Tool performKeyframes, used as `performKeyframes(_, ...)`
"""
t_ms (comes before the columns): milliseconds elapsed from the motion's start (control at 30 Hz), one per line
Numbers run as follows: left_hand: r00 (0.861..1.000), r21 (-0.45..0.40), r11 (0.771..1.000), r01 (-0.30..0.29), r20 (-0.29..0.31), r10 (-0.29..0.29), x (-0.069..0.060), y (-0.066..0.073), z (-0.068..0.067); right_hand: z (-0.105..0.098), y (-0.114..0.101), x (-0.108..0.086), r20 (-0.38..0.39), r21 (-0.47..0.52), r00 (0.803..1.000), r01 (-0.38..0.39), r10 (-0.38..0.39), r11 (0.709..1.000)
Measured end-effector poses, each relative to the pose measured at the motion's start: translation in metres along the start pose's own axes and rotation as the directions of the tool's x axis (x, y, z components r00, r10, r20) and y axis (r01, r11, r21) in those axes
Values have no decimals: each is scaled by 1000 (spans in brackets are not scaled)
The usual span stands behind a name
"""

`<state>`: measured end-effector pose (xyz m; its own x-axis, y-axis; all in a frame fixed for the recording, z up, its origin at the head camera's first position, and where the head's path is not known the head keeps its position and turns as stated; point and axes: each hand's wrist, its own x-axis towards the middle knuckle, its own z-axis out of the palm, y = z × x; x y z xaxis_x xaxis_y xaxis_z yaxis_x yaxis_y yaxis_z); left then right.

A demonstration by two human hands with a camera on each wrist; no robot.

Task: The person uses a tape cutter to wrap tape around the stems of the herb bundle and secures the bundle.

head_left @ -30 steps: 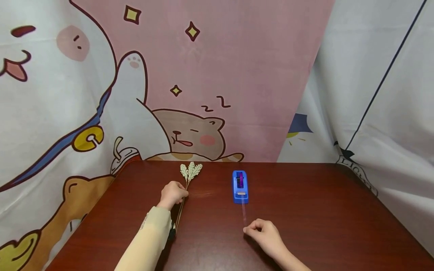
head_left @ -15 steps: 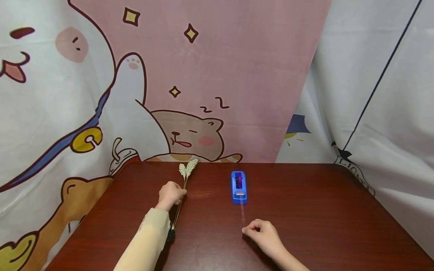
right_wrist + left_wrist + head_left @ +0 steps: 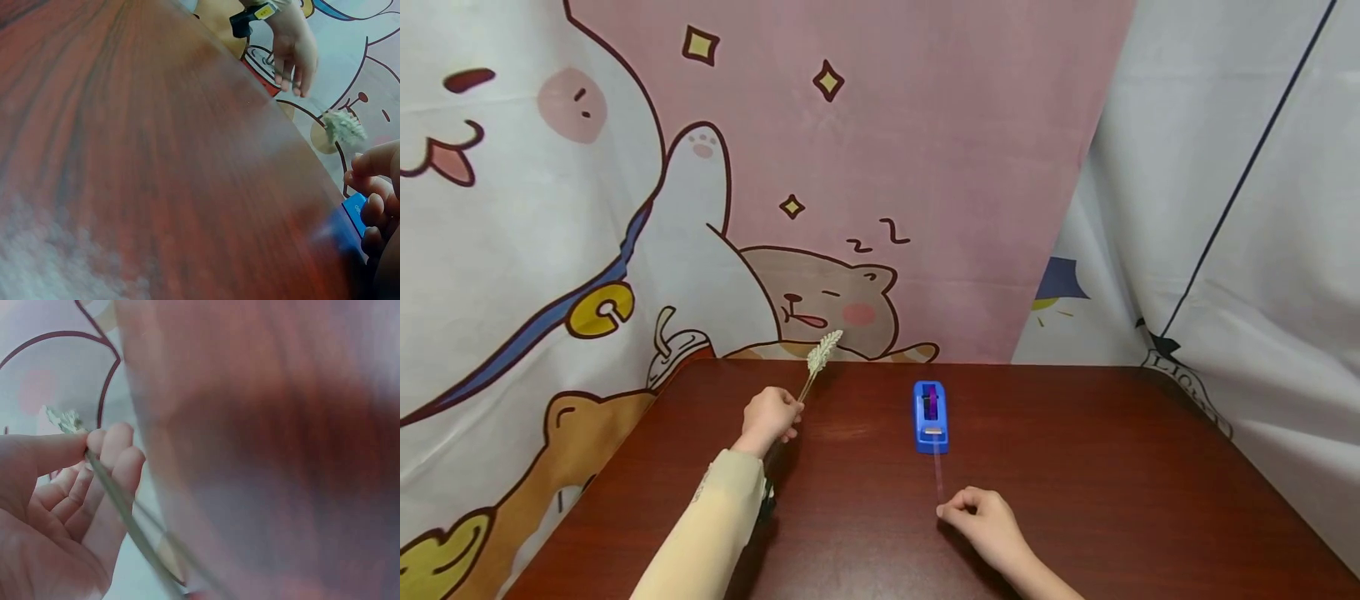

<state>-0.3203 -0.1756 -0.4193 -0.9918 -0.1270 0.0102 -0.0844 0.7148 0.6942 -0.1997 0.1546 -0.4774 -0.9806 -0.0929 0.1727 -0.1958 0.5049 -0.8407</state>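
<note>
In the head view my left hand [image 3: 771, 417] pinches thin stems with pale, feathery heads [image 3: 823, 352], like dried grass or wheat, tilted up and to the right. The left wrist view shows the green stems [image 3: 128, 519] between thumb and fingertips, running down past the palm. To the right on the table lies a blue tape dispenser [image 3: 931, 440] with a purple roll core. A strip of clear tape [image 3: 938, 477] stretches from it towards me. My right hand [image 3: 988, 527] pinches the free end of that tape, which stays attached at the dispenser.
Everything stands on a dark red-brown wooden table [image 3: 1112, 467]. A cartoon-printed cloth [image 3: 970, 167] hangs behind its far edge. A dark wrist camera [image 3: 247, 22] with a yellow label sits on my left wrist.
My left hand has risen slightly and moved away and left with the stems, which have turned so their heads overlap. The right hand, tape and dispenser stay put; the head view shifts a little.
</note>
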Motion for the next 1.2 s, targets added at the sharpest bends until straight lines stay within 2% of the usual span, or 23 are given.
performKeyframes(167,998,120,992,-32,-43,37,-1,7,-23,0,1,1,-2,1,1000,-8,8,1000)
performKeyframes(333,989,214,969,-122,-60,138,-8,8,-43,0,2,2,3,-2,1000,-2,2,1000)
performKeyframes(433,972,228,951,-208,-63,228,-14,6,-50,0,2,1,8,0,1000,4,-4,1000)
performKeyframes(533,945,240,924,-298,-59,320,-24,0,-51,1,3,1,11,0,1000,3,-3,1000)
performKeyframes(633,927,240,904,-353,-42,373,-38,-7,-49,1,2,1,9,-5,1000,-4,4,1000)
performKeyframes(700,925,222,904,-364,-30,380,-48,-12,-48,0,2,1,7,-3,1000,-7,7,1000)
performKeyframes(833,932,168,920,-354,-16,362,-69,-25,-48,-1,0,1,22,17,1000,-19,18,1000)
performKeyframes(1033,933,137,923,-360,25,360,-89,-35,-45,-7,-3,1,80,90,996,-54,47,994)
performKeyframes(1133,919,131,910,-394,65,388,-100,-37,-43,-11,-6,4,125,137,990,-81,64,987)
performKeyframes(1200,903,117,896,-428,110,416,-108,-38,-40,-13,-10,7,153,159,985,-103,79,982)
